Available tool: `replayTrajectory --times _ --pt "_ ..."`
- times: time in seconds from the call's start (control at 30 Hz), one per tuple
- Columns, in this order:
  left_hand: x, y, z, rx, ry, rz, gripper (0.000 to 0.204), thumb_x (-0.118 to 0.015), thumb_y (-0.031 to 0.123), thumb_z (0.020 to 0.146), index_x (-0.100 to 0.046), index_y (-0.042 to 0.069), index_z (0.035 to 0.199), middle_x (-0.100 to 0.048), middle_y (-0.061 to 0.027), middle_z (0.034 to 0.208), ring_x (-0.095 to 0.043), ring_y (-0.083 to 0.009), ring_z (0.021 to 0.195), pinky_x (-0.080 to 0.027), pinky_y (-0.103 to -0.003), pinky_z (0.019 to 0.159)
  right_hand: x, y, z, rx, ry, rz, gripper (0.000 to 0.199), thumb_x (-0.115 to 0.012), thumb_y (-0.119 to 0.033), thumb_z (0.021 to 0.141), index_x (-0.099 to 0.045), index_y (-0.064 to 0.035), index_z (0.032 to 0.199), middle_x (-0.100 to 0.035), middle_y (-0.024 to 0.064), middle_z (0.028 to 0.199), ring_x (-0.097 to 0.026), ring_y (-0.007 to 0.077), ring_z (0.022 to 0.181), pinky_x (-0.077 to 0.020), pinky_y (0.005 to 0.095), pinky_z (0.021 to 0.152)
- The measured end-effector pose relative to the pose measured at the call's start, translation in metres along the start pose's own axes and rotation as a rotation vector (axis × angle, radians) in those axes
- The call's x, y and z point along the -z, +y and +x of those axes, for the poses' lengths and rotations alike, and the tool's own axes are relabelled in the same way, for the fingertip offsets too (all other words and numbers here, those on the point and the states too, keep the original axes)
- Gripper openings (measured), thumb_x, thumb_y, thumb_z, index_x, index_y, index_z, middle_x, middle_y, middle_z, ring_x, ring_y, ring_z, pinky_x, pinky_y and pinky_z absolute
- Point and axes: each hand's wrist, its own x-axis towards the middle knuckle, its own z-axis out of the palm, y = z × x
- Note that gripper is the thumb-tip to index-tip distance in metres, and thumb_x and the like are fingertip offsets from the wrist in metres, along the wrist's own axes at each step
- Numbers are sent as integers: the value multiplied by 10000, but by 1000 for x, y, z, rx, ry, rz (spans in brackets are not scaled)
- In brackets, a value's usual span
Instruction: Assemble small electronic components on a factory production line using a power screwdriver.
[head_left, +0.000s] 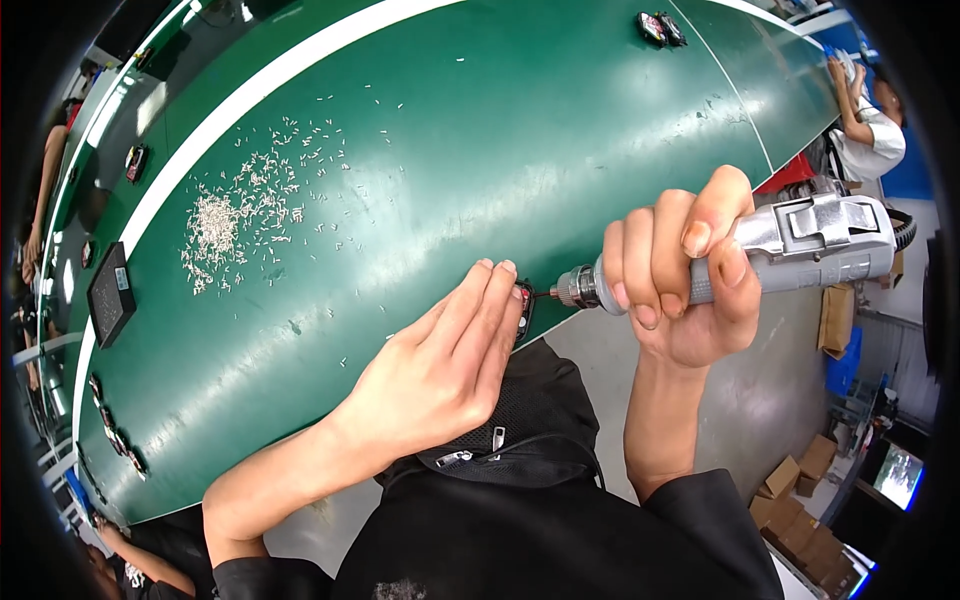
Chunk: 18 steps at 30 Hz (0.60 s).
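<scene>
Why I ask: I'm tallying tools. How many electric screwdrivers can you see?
1: the grey electric screwdriver in the right hand, pointing toward the small dark device by the left hand. Others may be hidden from view.

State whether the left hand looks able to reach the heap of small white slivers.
Probably yes: nothing bulky stands on the green tabletop between the left hand and the heap, though that hand seems to steady a small dark device.

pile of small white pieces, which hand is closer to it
Left. The left hand is right of and below the pile in the picture; the right hand, around the grey screwdriver, is farther right.
</scene>
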Motion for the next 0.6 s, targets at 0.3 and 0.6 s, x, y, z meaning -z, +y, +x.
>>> replayTrajectory --times 0.3,0.6 --pt "-5 0 0 13 44 13 351 -661 -18 679 -618 -137 1006 -594 -236 1112 -605 -326 1024 -546 -354 812 2 6 0 -24 -33 -1 179 -483 -254 952 -444 -84 911 -417 -8 555 -414 97 430 -390 264 484" --pt "-9 0 -1 18 69 3 341 -660 -27 659 -625 -136 981 -597 -233 1101 -609 -325 1013 -553 -352 798 3 10 -2 -29 -75 15 184 -450 -268 967 -447 -86 935 -428 -8 576 -430 100 462 -396 268 518"
